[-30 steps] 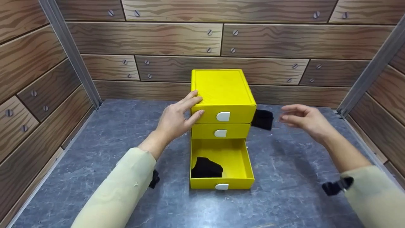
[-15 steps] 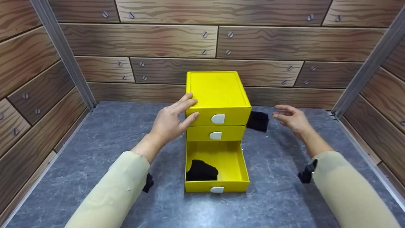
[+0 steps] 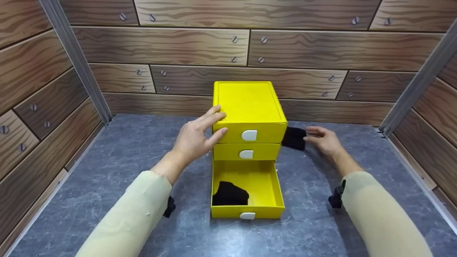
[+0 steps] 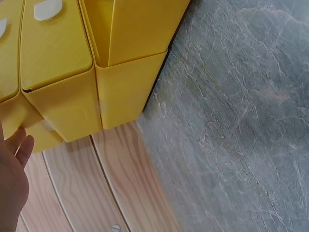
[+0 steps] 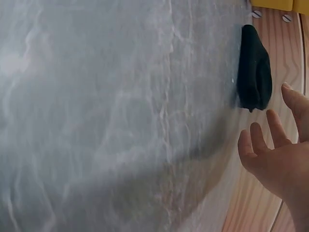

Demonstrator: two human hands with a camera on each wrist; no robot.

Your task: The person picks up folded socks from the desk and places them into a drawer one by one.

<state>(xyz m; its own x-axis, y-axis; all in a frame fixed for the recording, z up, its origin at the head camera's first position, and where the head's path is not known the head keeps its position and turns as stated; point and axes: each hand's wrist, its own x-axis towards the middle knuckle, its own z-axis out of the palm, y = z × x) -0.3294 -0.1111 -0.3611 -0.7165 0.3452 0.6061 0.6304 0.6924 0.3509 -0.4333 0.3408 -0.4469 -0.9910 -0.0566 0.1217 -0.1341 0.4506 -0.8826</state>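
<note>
A yellow cabinet (image 3: 248, 101) of three stacked drawers stands mid-table in the head view. Its bottom drawer (image 3: 264, 180) is pulled out, with a black folded cloth, sock-like, (image 3: 230, 193) at its front left. My left hand (image 3: 194, 137) rests on the cabinet's upper left corner, fingers on the top and thumb at the front. A second black folded cloth (image 3: 295, 138) lies on the table right of the cabinet, partly hidden behind it. Beside it is my right hand (image 3: 325, 142), fingers spread apart from the thumb; the right wrist view shows a gap between fingertips (image 5: 273, 116) and cloth (image 5: 254, 70).
White tabs mark the drawer fronts, such as the top drawer's handle (image 3: 249, 135). The grey marbled table (image 3: 142, 142) is bounded by wood-patterned walls (image 3: 200, 46) at the back and both sides. Metal posts (image 3: 76, 60) stand in the corners.
My right hand has moved leftward and down to the black cloth beside the cabinet. The left hand keeps its place on the cabinet's corner, and the drawer has not moved.
</note>
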